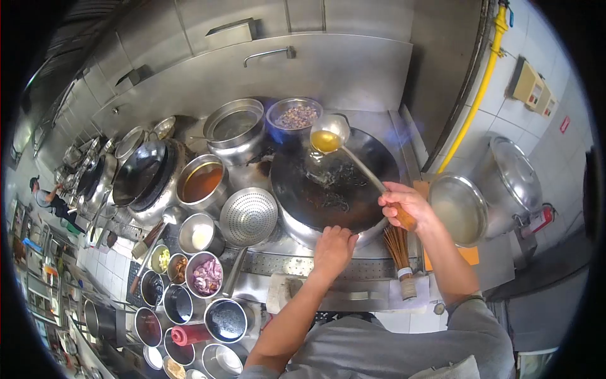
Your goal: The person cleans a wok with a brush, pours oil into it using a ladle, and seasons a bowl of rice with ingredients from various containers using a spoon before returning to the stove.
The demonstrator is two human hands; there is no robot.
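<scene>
My right hand [407, 206] is closed round the wooden handle of a metal ladle [363, 165]. The ladle's bowl, over the far part of a large black wok [372, 183], holds yellow liquid that looks like oil. Below the bowl, a glossy, blurred patch shows inside the wok, perhaps falling liquid. Curled at the wok's near rim, my left hand [333, 254] appears to grip the edge; its fingertips are partly hidden. Left of the wok lies a round perforated strainer [249, 216]. A bamboo brush [398, 249] rests near my right forearm.
Pots of brown liquid [202, 181] and a colander of chopped pieces [295, 117] stand around the wok. Sliced onions [207, 275], several sauce pots and a red bottle [191, 334] crowd the left. A pot of cloudy liquid [457, 208] stands right. A person [50, 201] works far left.
</scene>
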